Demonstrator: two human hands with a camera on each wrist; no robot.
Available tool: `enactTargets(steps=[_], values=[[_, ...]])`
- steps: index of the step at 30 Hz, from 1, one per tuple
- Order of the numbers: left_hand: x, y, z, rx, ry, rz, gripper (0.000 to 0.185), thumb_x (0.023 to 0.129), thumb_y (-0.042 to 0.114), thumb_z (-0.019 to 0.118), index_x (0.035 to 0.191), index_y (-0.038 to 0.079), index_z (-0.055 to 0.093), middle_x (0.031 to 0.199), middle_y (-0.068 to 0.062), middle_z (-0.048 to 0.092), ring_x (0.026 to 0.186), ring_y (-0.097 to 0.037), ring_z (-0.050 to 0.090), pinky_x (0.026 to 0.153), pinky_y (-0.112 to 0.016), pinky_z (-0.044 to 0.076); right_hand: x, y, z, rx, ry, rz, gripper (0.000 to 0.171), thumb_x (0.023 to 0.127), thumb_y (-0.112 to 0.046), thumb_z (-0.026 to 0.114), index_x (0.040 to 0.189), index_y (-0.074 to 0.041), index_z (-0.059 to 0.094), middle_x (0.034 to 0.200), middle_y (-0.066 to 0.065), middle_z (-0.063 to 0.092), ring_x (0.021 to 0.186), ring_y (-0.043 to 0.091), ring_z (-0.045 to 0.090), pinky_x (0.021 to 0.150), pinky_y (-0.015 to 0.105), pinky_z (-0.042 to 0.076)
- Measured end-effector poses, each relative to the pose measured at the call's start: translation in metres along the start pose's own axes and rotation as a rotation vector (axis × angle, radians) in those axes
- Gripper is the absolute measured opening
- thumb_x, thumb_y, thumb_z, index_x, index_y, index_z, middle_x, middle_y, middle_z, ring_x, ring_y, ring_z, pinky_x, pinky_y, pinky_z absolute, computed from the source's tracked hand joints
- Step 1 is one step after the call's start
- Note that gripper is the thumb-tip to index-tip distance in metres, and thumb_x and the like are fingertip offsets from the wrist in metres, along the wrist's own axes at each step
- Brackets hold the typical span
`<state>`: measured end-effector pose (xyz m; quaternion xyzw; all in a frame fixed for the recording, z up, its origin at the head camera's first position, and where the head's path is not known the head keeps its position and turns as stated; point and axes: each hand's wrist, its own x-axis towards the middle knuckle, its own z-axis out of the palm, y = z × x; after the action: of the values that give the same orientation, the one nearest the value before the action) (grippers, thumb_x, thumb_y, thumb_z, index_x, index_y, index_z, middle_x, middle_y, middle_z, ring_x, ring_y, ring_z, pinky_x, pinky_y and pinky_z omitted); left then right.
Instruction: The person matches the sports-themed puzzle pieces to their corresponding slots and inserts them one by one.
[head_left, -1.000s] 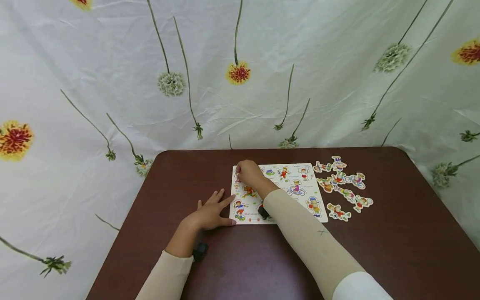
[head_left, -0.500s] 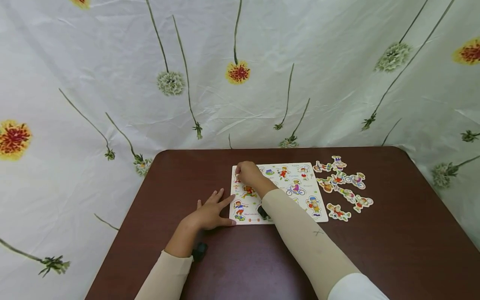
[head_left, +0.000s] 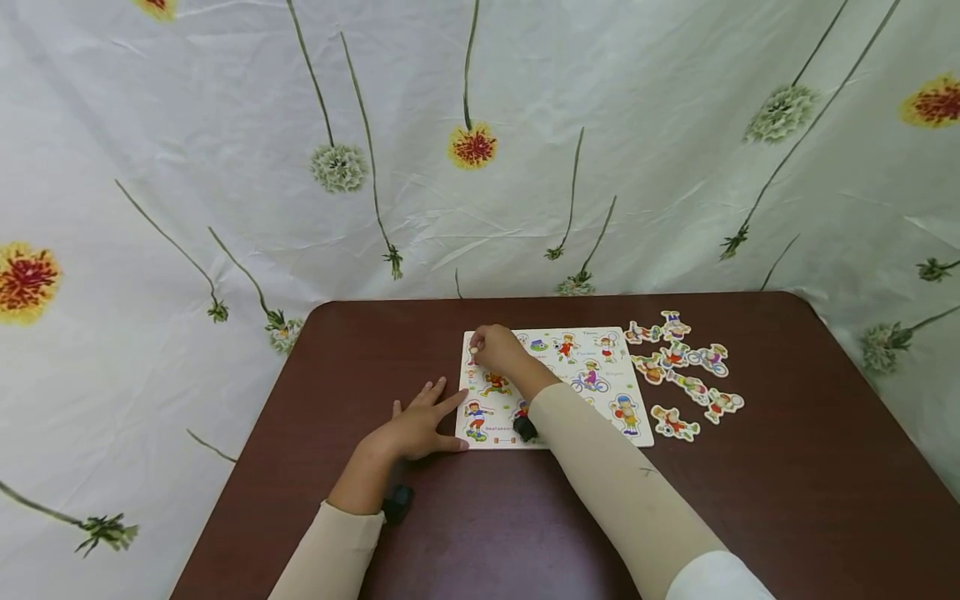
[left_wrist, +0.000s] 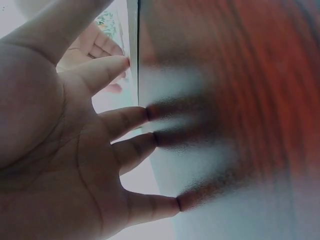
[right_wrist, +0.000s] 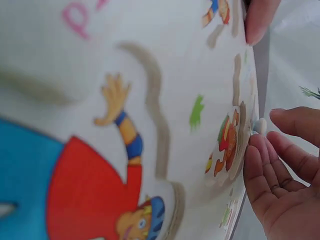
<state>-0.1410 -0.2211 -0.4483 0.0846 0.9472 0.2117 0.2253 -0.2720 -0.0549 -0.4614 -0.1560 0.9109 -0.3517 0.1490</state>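
Observation:
A white picture puzzle board [head_left: 547, 377] with cartoon sports figures lies on the table. My left hand [head_left: 423, 425] is spread at its left side, thumb and forefinger touching the edge; in the left wrist view the other fingertips rest on the tabletop. At the board's upper left corner, my right hand [head_left: 501, 348] has thumb and forefinger around the small pale knob [right_wrist: 261, 126] of a puzzle piece. The piece itself is mostly hidden behind the fingers. In the right wrist view, the remaining fingers touch the board's surface.
Several loose figure pieces [head_left: 688, 386] lie in a cluster right of the board. The brown table [head_left: 810, 467] extends around them, with a flowered cloth [head_left: 420, 167] hanging behind. A small dark device [head_left: 397, 504] is at the left wrist.
My right hand stays at the board's upper left corner with only a slight shift of the fingers. The left hand keeps its place, and the head view moves a little.

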Motion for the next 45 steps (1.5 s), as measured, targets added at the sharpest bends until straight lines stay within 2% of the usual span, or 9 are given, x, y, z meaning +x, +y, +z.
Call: enactTargets(steps=[4, 12, 18, 25, 28, 37, 42, 45], values=[[0.001, 0.0, 0.0, -0.001, 0.001, 0.003, 0.086, 0.089, 0.045, 0.076, 0.161, 0.029, 0.03, 0.171, -0.016, 0.009, 0.159, -0.038, 0.005, 0.115, -0.079, 0.003, -0.004, 0.002, -0.004, 0.05, 0.019, 0.001, 0.019, 0.096, -0.017, 0.066, 0.114, -0.01, 0.067, 0.104, 0.006, 0.065, 0.088, 0.018, 0.059, 0.075, 0.029, 0.049], [0.001, -0.002, 0.002, -0.011, 0.004, -0.016, 0.095, 0.087, 0.047, 0.077, 0.162, 0.02, 0.026, 0.171, -0.016, 0.01, 0.159, -0.038, 0.005, 0.115, -0.079, 0.004, -0.018, 0.01, -0.02, 0.272, 0.093, -0.062, 0.028, 0.1, -0.022, 0.062, 0.125, -0.009, 0.067, 0.114, 0.008, 0.068, 0.102, 0.024, 0.065, 0.087, 0.038, 0.054], [0.001, -0.002, 0.003, -0.026, 0.009, -0.02, 0.096, 0.086, 0.047, 0.078, 0.162, 0.021, 0.026, 0.171, -0.014, 0.01, 0.159, -0.037, 0.004, 0.116, -0.078, 0.003, -0.033, 0.017, -0.034, 0.439, 0.13, -0.11, 0.026, 0.1, -0.021, 0.065, 0.123, -0.009, 0.067, 0.115, 0.008, 0.07, 0.104, 0.023, 0.066, 0.092, 0.039, 0.055], [0.001, -0.004, 0.002, -0.021, 0.013, -0.019, 0.097, 0.085, 0.046, 0.08, 0.162, 0.021, 0.027, 0.171, -0.014, 0.01, 0.159, -0.037, 0.005, 0.116, -0.078, 0.003, -0.047, 0.025, -0.056, 0.745, 0.135, -0.078, 0.03, 0.101, -0.02, 0.064, 0.127, -0.007, 0.065, 0.119, 0.011, 0.066, 0.12, 0.038, 0.061, 0.107, 0.054, 0.048], [0.001, -0.004, 0.002, -0.021, 0.011, -0.015, 0.097, 0.085, 0.046, 0.08, 0.162, 0.021, 0.027, 0.171, -0.013, 0.01, 0.159, -0.037, 0.005, 0.116, -0.078, 0.003, -0.053, 0.031, -0.065, 0.768, 0.154, -0.078, 0.034, 0.1, -0.02, 0.064, 0.131, -0.005, 0.063, 0.118, 0.009, 0.065, 0.121, 0.038, 0.06, 0.108, 0.055, 0.046], [-0.001, -0.003, 0.002, -0.03, 0.007, -0.011, 0.096, 0.086, 0.044, 0.079, 0.162, 0.021, 0.025, 0.172, -0.013, 0.009, 0.159, -0.037, 0.004, 0.116, -0.077, 0.001, -0.066, 0.058, -0.091, 0.749, 0.213, -0.061, 0.038, 0.101, -0.022, 0.063, 0.134, -0.004, 0.06, 0.115, 0.0, 0.064, 0.106, 0.012, 0.063, 0.11, 0.054, 0.045], [-0.002, -0.002, 0.001, -0.027, 0.006, -0.013, 0.096, 0.086, 0.045, 0.079, 0.162, 0.021, 0.025, 0.172, -0.013, 0.009, 0.159, -0.037, 0.004, 0.116, -0.077, 0.001, -0.071, 0.076, -0.108, 0.741, 0.246, -0.028, 0.041, 0.101, -0.026, 0.064, 0.135, -0.004, 0.059, 0.109, -0.007, 0.064, 0.104, 0.009, 0.063, 0.108, 0.045, 0.049], [-0.002, -0.002, 0.0, -0.03, 0.009, -0.006, 0.096, 0.086, 0.045, 0.079, 0.162, 0.021, 0.026, 0.172, -0.013, 0.009, 0.159, -0.037, 0.004, 0.116, -0.077, 0.001, -0.076, 0.088, -0.12, 0.754, 0.271, -0.005, 0.042, 0.101, -0.026, 0.064, 0.136, -0.004, 0.058, 0.107, -0.008, 0.063, 0.106, 0.011, 0.063, 0.106, 0.04, 0.05]])
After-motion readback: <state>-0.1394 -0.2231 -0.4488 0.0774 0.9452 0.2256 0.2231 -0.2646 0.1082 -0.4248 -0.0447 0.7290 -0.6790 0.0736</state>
